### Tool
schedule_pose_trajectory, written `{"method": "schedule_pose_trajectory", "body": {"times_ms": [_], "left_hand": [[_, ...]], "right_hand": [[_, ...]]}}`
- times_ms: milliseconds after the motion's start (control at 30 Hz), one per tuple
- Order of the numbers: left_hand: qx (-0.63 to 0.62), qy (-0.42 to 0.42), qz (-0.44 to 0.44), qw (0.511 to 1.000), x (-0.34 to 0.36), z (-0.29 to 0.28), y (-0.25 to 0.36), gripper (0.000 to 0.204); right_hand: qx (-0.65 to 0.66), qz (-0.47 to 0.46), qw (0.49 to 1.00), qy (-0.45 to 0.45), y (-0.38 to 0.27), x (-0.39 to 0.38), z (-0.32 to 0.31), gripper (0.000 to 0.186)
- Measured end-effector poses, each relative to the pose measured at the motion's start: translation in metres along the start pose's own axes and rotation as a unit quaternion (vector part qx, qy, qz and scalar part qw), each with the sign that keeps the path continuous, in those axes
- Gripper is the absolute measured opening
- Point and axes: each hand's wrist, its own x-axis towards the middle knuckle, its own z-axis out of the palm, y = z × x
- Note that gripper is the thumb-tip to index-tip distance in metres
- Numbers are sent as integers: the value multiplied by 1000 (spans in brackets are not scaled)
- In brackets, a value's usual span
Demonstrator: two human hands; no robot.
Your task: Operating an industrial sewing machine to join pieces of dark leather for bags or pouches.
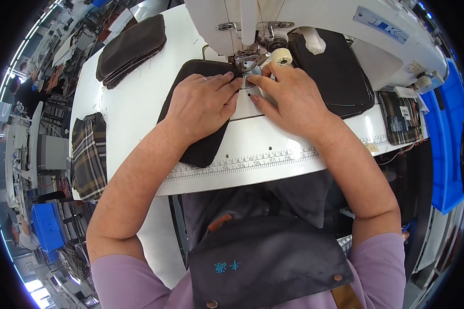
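A dark brown fabric panel (203, 149) with rounded corners lies on the white sewing machine bed, its right edge by the presser foot (248, 64). My left hand (201, 103) rests flat on this panel, fingers stretched toward the needle area. From the other side, my right hand (296, 95) reaches in beside the foot. Its index finger points at the fabric edge and its thumb lies lower on the bed, apart from it. The other right fingers are partly hidden behind the hand. Around the needle, the fingertips of both hands come close together.
The sewing machine (314, 15) arches over the far side. Dark panels (335, 77) are stacked to its right, with another dark stack (131, 49) at far left. Plaid fabric (89, 154) sits at the left edge, more plaid pieces (399, 118) at right. A ruler strip (242, 164) follows the near edge.
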Motion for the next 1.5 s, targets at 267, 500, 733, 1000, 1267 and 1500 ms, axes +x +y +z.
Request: {"method": "schedule_pose_trajectory", "body": {"times_ms": [267, 500, 733, 1000, 1267, 1500], "left_hand": [[-54, -14, -106, 993, -11, 12, 18, 56], [-59, 12, -124, 990, -16, 16, 21, 54], [-197, 85, -157, 964, -9, 17, 12, 41], [-132, 49, 7, 990, -36, -16, 41, 55], [-269, -51, -10, 962, -71, -22, 46, 47], [-311, 8, -47, 949, -71, -20, 55, 35]], "right_hand": [[-5, -2, 1000, 3, 1, -4, 1, 29], [5, -27, 1000, 8, -3, -5, -3, 23], [3, -77, 997, 10, -6, -11, -9, 26], [15, -47, 998, -28, -47, -48, -32, 36], [108, -9, 994, 0, -68, -76, -35, 30], [100, -19, 994, 33, -75, -70, -32, 26]]}}
